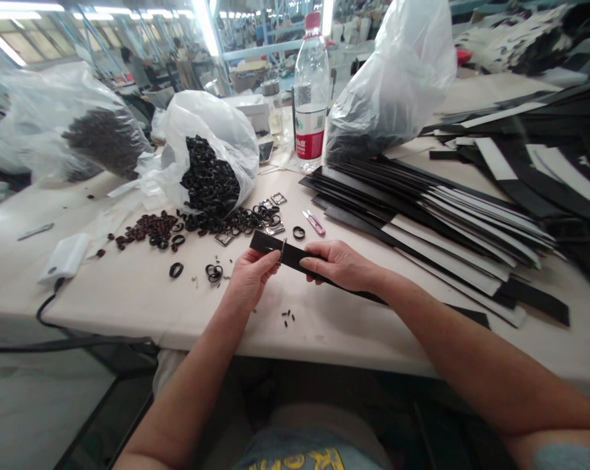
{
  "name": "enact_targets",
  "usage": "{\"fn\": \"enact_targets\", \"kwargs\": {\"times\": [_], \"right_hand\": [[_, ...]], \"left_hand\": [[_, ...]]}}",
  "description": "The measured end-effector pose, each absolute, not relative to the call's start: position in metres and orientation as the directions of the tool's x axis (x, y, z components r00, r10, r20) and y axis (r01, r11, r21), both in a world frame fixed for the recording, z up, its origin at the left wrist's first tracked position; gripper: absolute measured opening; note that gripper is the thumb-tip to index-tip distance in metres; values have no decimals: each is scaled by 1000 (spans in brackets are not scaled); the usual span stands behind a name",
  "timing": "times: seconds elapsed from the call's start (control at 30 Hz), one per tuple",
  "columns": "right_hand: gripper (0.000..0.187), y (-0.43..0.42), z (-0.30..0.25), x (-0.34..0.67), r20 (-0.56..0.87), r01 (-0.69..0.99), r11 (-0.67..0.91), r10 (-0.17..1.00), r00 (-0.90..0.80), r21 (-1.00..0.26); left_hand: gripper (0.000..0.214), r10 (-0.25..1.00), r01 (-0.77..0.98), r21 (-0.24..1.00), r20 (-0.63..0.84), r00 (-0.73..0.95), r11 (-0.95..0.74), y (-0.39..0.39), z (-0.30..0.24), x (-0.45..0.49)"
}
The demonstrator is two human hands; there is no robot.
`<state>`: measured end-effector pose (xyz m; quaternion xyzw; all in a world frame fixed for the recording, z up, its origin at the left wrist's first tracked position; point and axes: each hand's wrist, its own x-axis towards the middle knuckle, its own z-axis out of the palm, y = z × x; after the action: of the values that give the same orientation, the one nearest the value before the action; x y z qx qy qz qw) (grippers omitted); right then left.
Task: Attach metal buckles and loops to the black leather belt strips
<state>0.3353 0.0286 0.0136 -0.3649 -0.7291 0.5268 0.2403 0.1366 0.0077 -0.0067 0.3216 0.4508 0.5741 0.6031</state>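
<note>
A black belt strap [294, 258] runs slantwise above the table's front part, its end pointing up and left. Around the strap near that end sits a metal buckle [284, 249], and my left hand [246, 277] is closed on it, thumb on top. My right hand [341, 263] grips the strap a short way to the right, fingers wrapped round it. Just beyond the hands lie a black loop [299, 232] and pink-handled thread snips [315, 223]. Several small dark bits [288, 318] are scattered below the strap.
Spare buckles [278, 198] lie beside black loops spilling from a plastic bag [246, 134]. Brown loops [151, 228] form a pile to the left. Stacked strap pieces [373, 189] cover the right side. A water bottle [309, 98] stands behind; a white device [64, 258] sits left.
</note>
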Motion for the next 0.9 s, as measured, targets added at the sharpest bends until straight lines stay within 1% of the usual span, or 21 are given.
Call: {"fn": "enact_targets", "kwargs": {"times": [0.1, 0.2, 0.37, 0.47, 0.57, 0.63, 0.73, 0.8, 0.9], "right_hand": [[23, 24, 13, 330, 39, 285, 260, 798, -601, -923], [22, 21, 13, 327, 93, 293, 320, 803, -589, -901], [25, 18, 12, 326, 86, 299, 286, 837, -541, -910], [28, 18, 11, 326, 80, 329, 283, 853, -516, -901], [29, 19, 9, 326, 113, 358, 320, 862, -493, -877], [29, 21, 7, 326, 134, 350, 338, 859, -495, -874], [29, 23, 6, 327, 126, 326, 318, 860, -495, -890], [29, 24, 6, 328, 115, 341, 310, 866, -487, -888], [29, 24, 8, 329, 111, 397, 332, 867, -486, -855]], "left_hand": [[28, 979, -348, 918, -202, -1, 189, 4, -9, 140], [28, 979, -301, 933, -203, 14, 198, 2, -11, 143], [29, 981, -330, 931, -186, -52, 159, 4, -12, 141], [31, 981, -353, 925, -177, -74, 140, 4, -13, 139], [33, 985, -342, 928, -169, -38, 146, 2, -14, 141], [36, 987, -325, 933, -159, 3, 151, 0, -13, 143], [43, 987, -362, 919, -158, 26, 156, -1, -11, 143], [46, 987, -395, 907, -162, -5, 147, 1, -9, 142], [46, 986, -398, 909, -159, -55, 124, 3, -8, 141]]}}
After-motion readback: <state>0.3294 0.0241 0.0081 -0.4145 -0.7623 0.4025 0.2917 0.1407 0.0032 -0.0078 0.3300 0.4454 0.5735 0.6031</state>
